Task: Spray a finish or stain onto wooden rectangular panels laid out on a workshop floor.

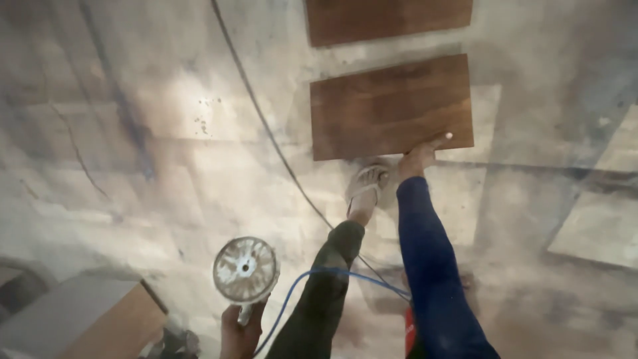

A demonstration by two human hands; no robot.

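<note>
Below, left hand (238,332) clenched around spray gun (245,271); right hand (419,158) touching wooden panel (391,106).

The person's right arm (428,266) wears a long, close-fitting dark blue sleeve that runs from the shoulder at 5 o'clock to the wrist, leaving the right hand (419,158) bare. At the lower end of that sleeve a small patch of red cloth (410,332) shows at the body. One leg (322,292) is clad in dark olive-green trousers ending at the ankle, and the foot wears a pale, dusty open sandal (367,185) with straps. The left hand (239,332), at 6 o'clock, is bare.
</note>
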